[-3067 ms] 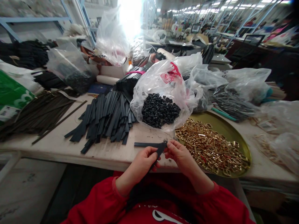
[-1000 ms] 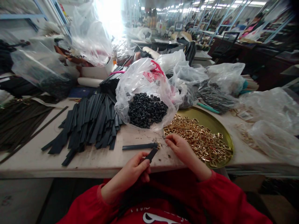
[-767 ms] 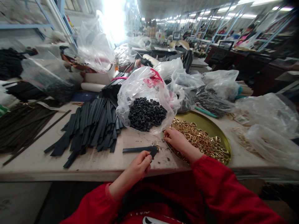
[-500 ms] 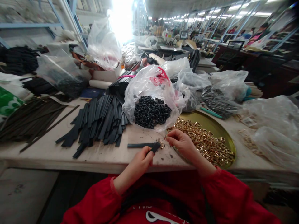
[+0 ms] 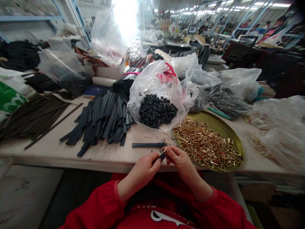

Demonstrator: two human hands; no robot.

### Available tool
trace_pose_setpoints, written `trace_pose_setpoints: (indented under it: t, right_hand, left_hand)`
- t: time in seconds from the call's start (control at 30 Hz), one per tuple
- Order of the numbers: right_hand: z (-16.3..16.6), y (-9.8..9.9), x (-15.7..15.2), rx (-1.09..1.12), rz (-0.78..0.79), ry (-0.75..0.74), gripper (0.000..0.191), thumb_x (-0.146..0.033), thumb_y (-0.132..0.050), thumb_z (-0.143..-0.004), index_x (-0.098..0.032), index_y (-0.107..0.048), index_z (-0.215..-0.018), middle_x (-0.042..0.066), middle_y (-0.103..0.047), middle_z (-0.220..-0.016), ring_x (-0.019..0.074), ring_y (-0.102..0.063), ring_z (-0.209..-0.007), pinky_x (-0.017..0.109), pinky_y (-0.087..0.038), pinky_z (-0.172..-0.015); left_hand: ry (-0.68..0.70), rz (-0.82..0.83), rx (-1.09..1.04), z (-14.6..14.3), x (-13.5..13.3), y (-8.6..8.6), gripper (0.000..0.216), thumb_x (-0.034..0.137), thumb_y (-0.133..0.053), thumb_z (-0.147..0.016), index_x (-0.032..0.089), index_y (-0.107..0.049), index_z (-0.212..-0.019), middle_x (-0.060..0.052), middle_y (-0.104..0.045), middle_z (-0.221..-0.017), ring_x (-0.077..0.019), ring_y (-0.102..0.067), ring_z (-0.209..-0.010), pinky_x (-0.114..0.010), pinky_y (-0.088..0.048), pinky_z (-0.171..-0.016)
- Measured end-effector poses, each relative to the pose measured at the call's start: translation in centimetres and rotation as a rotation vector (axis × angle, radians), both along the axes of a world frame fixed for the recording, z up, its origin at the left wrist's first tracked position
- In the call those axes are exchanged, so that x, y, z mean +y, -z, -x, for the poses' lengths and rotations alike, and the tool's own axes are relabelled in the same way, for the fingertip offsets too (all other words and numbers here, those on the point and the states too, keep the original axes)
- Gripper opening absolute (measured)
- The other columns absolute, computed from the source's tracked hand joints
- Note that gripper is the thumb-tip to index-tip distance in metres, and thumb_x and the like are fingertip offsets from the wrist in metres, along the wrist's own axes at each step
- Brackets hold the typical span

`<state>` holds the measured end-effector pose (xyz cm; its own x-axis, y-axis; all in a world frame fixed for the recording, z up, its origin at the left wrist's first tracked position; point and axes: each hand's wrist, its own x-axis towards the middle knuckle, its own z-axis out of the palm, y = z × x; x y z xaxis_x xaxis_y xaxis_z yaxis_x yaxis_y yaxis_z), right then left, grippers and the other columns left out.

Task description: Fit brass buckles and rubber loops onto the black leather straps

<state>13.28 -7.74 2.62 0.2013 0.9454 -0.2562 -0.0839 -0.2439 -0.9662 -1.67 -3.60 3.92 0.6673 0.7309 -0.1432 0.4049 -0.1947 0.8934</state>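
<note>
My left hand (image 5: 145,168) is closed on a short black strap (image 5: 159,157) at the table's front edge. My right hand (image 5: 179,160) pinches a small gold buckle (image 5: 165,150) against the tip of that strap. Another black strap (image 5: 149,145) lies flat on the table just beyond my hands. To the right sits a round gold tray (image 5: 222,127) heaped with gold buckles (image 5: 205,147). A clear plastic bag (image 5: 154,82) holding black rings (image 5: 157,110) stands behind my hands.
A pile of black straps (image 5: 102,122) lies to the left, with thin dark strips (image 5: 35,117) further left. Several plastic bags (image 5: 233,86) crowd the back and right of the table (image 5: 71,152). Shelving and other workbenches fill the background.
My right hand went out to the tray of buckles, came back with one, and now meets the strap tip in my left hand. The head view shifted slightly.
</note>
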Motion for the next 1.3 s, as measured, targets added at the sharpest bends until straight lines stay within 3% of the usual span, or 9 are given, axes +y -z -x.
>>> trace_pose_setpoints:
  t: [0.17,0.37,0.5,0.73,0.93,1.03,1.2,1.3]
  right_hand:
    - [0.7,0.7,0.1,-0.055,-0.022,-0.008,0.034,-0.049,-0.063,-0.069,-0.018,-0.066,-0.082,-0.002,-0.052,-0.057,0.0104,-0.043,-0.049,0.024,-0.034,-0.047]
    - [0.9,1.1,0.1,0.191,0.009,0.179,0.029,-0.046,-0.062,-0.071,-0.019,-0.055,-0.078,-0.007,-0.045,-0.057,0.0062,-0.037,-0.045,0.020,-0.029,-0.043]
    - [1.4,1.1,0.0,0.172,-0.009,0.138,0.029,-0.044,-0.066,-0.068,-0.019,-0.052,-0.075,-0.005,-0.049,-0.062,0.0068,-0.040,-0.048,0.021,-0.033,-0.045]
    - [1.3,1.1,-0.7,0.160,0.012,0.091,0.032,-0.049,-0.054,-0.077,-0.018,-0.052,-0.069,-0.003,-0.051,-0.059,0.0092,-0.045,-0.052,0.023,-0.037,-0.050]
    - [1.7,0.9,-1.2,0.285,0.033,0.022,0.024,-0.037,-0.063,-0.070,-0.020,-0.053,-0.083,-0.002,-0.057,-0.073,0.0106,-0.052,-0.060,0.024,-0.044,-0.057]
    - [2.0,1.1,-1.7,0.119,-0.046,0.004,0.021,-0.032,-0.060,-0.072,-0.021,-0.052,-0.087,0.000,-0.060,-0.080,0.0142,-0.056,-0.070,0.027,-0.046,-0.063]
    - [1.7,1.3,-2.7,-0.535,-0.274,0.020,0.004,-0.024,-0.055,-0.075,-0.020,-0.054,-0.076,0.002,-0.056,-0.076,0.0162,-0.052,-0.071,0.029,-0.043,-0.066]
    - [1.5,1.3,-2.7,-0.559,-0.269,-0.032,0.006,-0.024,-0.055,-0.076,-0.020,-0.053,-0.074,0.001,-0.055,-0.072,0.0153,-0.051,-0.068,0.028,-0.041,-0.063]
  left_hand:
    - [-0.067,0.012,-0.035,-0.4,0.2,0.6,0.021,0.026,-0.038,-0.085,0.018,-0.058,-0.085,-0.002,-0.063,-0.081,-0.0161,-0.055,-0.075,-0.024,-0.038,-0.067]
    - [-0.072,0.123,0.037,-0.3,0.4,1.0,0.020,0.031,-0.041,-0.083,0.019,-0.052,-0.072,0.004,-0.052,-0.057,-0.0123,-0.047,-0.054,-0.022,-0.032,-0.051]
    - [-0.109,0.213,-0.064,-0.6,0.5,1.0,0.020,0.034,-0.044,-0.082,0.017,-0.054,-0.075,0.003,-0.055,-0.064,-0.0108,-0.047,-0.056,-0.021,-0.035,-0.052]
    - [-0.141,0.490,-0.159,-0.7,0.4,1.2,0.022,0.038,-0.047,-0.079,0.017,-0.051,-0.076,0.006,-0.048,-0.058,-0.0049,-0.032,-0.037,-0.018,-0.026,-0.035]
    - [-0.171,0.483,-0.124,-0.3,0.0,1.3,0.021,0.038,-0.047,-0.077,0.017,-0.048,-0.072,0.008,-0.043,-0.052,-0.0043,-0.030,-0.034,-0.018,-0.023,-0.032]
    - [-0.181,0.467,-0.109,-0.1,-0.4,1.1,0.018,0.035,-0.047,-0.076,0.018,-0.046,-0.070,0.008,-0.042,-0.051,-0.0050,-0.034,-0.035,-0.018,-0.026,-0.035]
    - [-0.201,0.312,-0.002,0.2,-1.2,1.1,0.017,0.030,-0.045,-0.077,0.018,-0.045,-0.065,0.007,-0.044,-0.053,-0.0075,-0.038,-0.044,-0.020,-0.028,-0.042]
    - [-0.169,0.170,0.012,0.8,-1.2,0.6,0.020,0.030,-0.048,-0.077,0.018,-0.045,-0.062,0.006,-0.046,-0.055,-0.0089,-0.040,-0.052,-0.020,-0.029,-0.048]
